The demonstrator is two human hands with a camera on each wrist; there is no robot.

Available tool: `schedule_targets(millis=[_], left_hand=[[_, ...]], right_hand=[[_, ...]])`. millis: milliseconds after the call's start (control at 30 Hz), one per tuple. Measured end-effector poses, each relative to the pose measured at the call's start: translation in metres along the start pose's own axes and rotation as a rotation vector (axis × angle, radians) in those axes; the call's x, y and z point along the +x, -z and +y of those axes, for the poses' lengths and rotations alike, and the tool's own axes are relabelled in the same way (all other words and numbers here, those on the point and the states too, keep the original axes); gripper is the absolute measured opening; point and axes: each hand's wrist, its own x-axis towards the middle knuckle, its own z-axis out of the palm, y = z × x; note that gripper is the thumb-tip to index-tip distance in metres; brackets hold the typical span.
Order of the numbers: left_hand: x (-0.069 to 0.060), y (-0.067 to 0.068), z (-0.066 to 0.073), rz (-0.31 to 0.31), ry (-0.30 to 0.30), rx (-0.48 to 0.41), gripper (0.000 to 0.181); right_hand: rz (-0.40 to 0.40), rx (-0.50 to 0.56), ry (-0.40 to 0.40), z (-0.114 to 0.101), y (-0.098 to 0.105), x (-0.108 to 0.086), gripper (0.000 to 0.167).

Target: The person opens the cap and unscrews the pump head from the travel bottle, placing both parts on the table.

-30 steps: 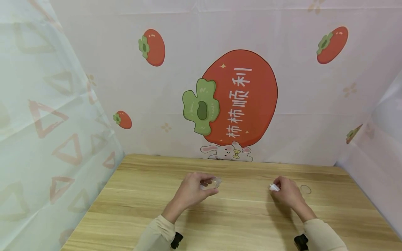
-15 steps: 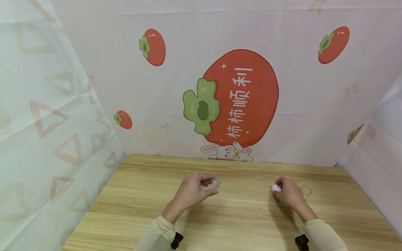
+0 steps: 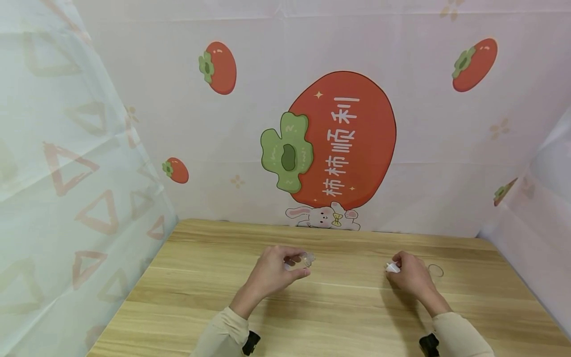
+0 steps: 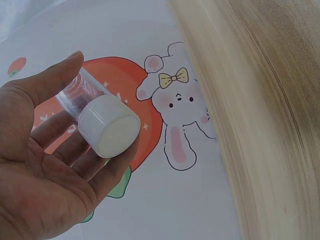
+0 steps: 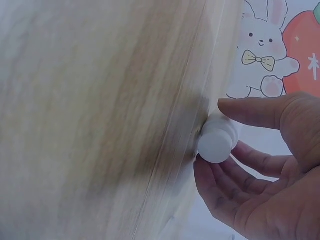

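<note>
In the head view my left hand is raised over the left-middle of the table, holding a small clear container between thumb and fingers. The left wrist view shows this container's transparent body and its thick white round end, tilted towards the camera. To the right, my right hand pinches a small white plastic piece low over the tabletop. Seen from the right wrist, that white piece has a rounded, stepped end between thumb and fingers; whether it is a cap or a nozzle is unclear.
A thin dark ring lies on the wooden table, just right of my right hand. Behind the table's far edge hangs a pale cloth backdrop printed with persimmons and a rabbit. Further cloth closes off both sides.
My right hand has shifted very slightly to the right with the white piece, mostly in the first half second. My left hand keeps its grip on the container without visible movement.
</note>
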Motion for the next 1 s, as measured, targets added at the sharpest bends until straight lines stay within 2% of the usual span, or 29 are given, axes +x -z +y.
schedule_targets(millis=[267,433,600,767,1000], left_hand=[[-0.001,0.001,-0.002,-0.002,0.016,-0.006,0.037],[-0.001,0.004,-0.005,0.002,0.051,-0.042,0.036],[0.0,0.005,-0.015,0.023,0.09,-0.083,0.035],[0.0,0.007,-0.026,0.047,0.11,-0.118,0.034],[0.0,0.012,-0.039,0.078,0.171,-0.145,0.034]], right_hand=[[0.003,0.014,-0.01,-0.001,0.002,-0.002,0.049],[0.008,-0.003,-0.008,-0.005,0.006,-0.003,0.049],[0.012,-0.009,0.006,-0.01,0.01,-0.005,0.048],[0.042,-0.014,0.039,-0.016,0.013,-0.01,0.049],[0.08,-0.017,0.083,-0.025,0.016,-0.016,0.047]])
